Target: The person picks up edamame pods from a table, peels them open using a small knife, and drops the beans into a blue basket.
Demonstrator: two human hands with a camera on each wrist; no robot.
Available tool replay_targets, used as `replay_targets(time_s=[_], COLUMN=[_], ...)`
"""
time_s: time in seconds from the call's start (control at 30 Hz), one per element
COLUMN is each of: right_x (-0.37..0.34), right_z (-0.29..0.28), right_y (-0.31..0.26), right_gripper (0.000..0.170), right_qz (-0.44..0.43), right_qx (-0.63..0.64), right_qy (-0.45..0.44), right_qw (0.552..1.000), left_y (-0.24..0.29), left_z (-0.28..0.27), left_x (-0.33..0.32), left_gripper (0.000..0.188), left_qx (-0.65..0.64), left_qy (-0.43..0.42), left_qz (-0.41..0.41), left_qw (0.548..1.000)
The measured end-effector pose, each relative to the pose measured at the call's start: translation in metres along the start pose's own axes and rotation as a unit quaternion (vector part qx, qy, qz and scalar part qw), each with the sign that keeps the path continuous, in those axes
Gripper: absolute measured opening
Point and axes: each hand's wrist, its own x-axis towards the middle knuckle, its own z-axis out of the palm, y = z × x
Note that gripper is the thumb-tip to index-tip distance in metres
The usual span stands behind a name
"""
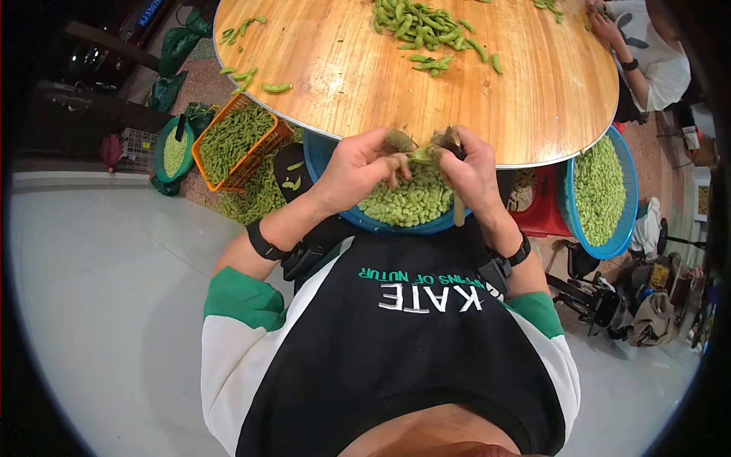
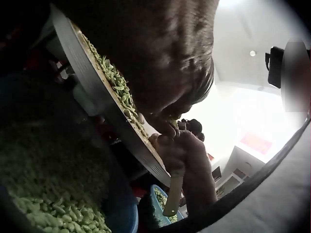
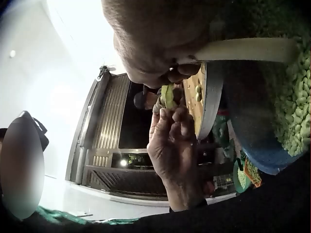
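Note:
Both hands meet over a blue basin of shelled beans (image 1: 407, 199) at the table's near edge. Between thumb and fingers the left hand (image 1: 356, 169) pinches one end of a green pod (image 1: 419, 155); the same pod (image 3: 167, 96) shows in the right wrist view above the left hand (image 3: 172, 145). Opposite, the right hand (image 1: 470, 169) holds the pod's other end. A pale flat handle (image 1: 459, 211) sticks out below the right palm; this handle (image 2: 174, 194) also hangs under the right hand (image 2: 187, 160) in the left wrist view. Its other end is hidden.
Pods lie heaped on the round wooden table (image 1: 327, 68). An orange crate (image 1: 263, 145) of pods and a green basin (image 1: 161, 156) stand at left. A blue basin (image 1: 630, 186) of beans is at right, near a red stool (image 1: 550, 202). Another person (image 1: 647, 57) sits at the far right.

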Motion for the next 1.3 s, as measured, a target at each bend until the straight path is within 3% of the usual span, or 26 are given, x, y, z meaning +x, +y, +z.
replay_targets(time_s=[0.07,0.13,0.17,0.23,0.3,0.33,0.37,0.4,0.47,0.5,0.57,0.63,0.67,0.7,0.77,0.83,0.93,1.0,1.03,1.1,1.13,1.2,1.23,1.3], right_x=[-0.002,-0.005,-0.006,-0.005,-0.006,-0.007,-0.008,-0.007,-0.007,-0.006,-0.008,-0.010,-0.010,-0.012,-0.016,-0.018,-0.015,-0.010,-0.007,0.000,0.003,0.009,0.010,0.011], right_z=[0.002,0.008,0.010,0.007,0.008,0.009,0.009,0.009,0.010,0.011,0.010,0.006,0.002,0.000,-0.006,-0.014,-0.019,-0.020,-0.020,-0.020,-0.017,-0.014,-0.012,-0.011], right_y=[-0.009,-0.012,-0.013,-0.013,-0.009,-0.005,-0.009,-0.008,-0.001,0.004,0.006,0.002,0.000,-0.002,-0.007,-0.011,-0.003,0.002,0.004,0.006,0.004,-0.002,-0.003,-0.005], right_gripper=[0.007,0.007,0.006,0.009,0.014,0.020,0.020,0.020,0.021,0.017,0.016,0.019,0.027,0.027,0.031,0.036,0.036,0.036,0.035,0.035,0.035,0.034,0.034,0.028], right_qz=[0.076,0.063,0.051,0.048,-0.182,-0.184,-0.227,-0.268,-0.307,-0.300,-0.293,-0.147,-0.095,-0.096,-0.056,-0.021,0.036,0.034,0.034,0.023,0.017,0.000,0.001,0.014], right_qx=[0.037,0.055,0.074,0.053,-0.046,-0.035,-0.089,-0.139,-0.189,-0.175,-0.162,-0.120,-0.119,-0.121,-0.008,-0.006,0.121,0.183,0.243,0.262,0.282,0.310,0.311,0.348], right_qy=[-0.021,-0.036,-0.051,-0.075,-0.123,-0.154,-0.172,-0.169,-0.165,-0.145,-0.125,-0.098,-0.108,-0.107,-0.089,-0.101,-0.047,-0.020,0.005,0.011,0.016,0.013,0.016,-0.029], right_qw=[0.996,0.996,0.995,0.995,0.975,0.970,0.954,0.938,0.918,0.926,0.934,0.977,0.982,0.982,0.994,0.995,0.991,0.982,0.969,0.965,0.959,0.951,0.950,0.937], left_y=[-0.003,-0.003,0.001,0.021,0.039,0.047,0.055,0.059,0.063,0.065,0.062,0.049,0.038,0.027,0.008,-0.003,-0.003,0.003,0.008,0.015,0.020,0.028,0.033,0.037], left_z=[0.002,-0.003,-0.006,-0.013,-0.039,-0.057,-0.074,-0.084,-0.096,-0.092,-0.065,-0.044,-0.038,-0.036,-0.034,-0.039,-0.046,-0.049,-0.046,-0.038,-0.033,-0.022,-0.016,-0.004], left_x=[-0.002,-0.004,-0.007,-0.014,-0.024,-0.028,-0.028,-0.023,-0.012,-0.002,0.026,0.066,0.088,0.109,0.142,0.162,0.169,0.160,0.154,0.137,0.129,0.114,0.105,0.089], left_gripper=[0.017,0.013,0.013,0.008,0.010,0.011,0.012,0.012,0.013,0.013,0.016,0.016,0.016,0.016,0.015,0.015,0.018,0.018,0.018,0.015,0.015,0.012,0.012,0.011], left_qx=[-0.019,0.206,0.209,0.185,0.283,0.443,0.588,0.590,0.769,0.770,0.594,0.552,0.552,0.553,0.571,0.587,0.608,0.542,0.545,0.396,0.397,0.179,0.179,0.083], left_qy=[0.029,0.072,0.070,0.125,0.188,0.208,0.222,0.219,0.238,0.236,0.123,0.049,0.036,0.024,0.033,0.042,0.047,0.084,0.080,0.082,0.080,0.039,0.037,0.000], left_qz=[0.027,0.133,0.137,0.063,0.079,0.131,0.179,0.182,0.246,0.249,0.206,0.241,0.272,0.303,0.316,0.327,0.275,0.220,0.221,0.194,0.192,0.065,0.063,-0.020], left_qw=[0.999,0.967,0.966,0.973,0.937,0.862,0.757,0.755,0.540,0.538,0.768,0.797,0.787,0.776,0.757,0.739,0.743,0.807,0.805,0.894,0.894,0.981,0.981,0.996])
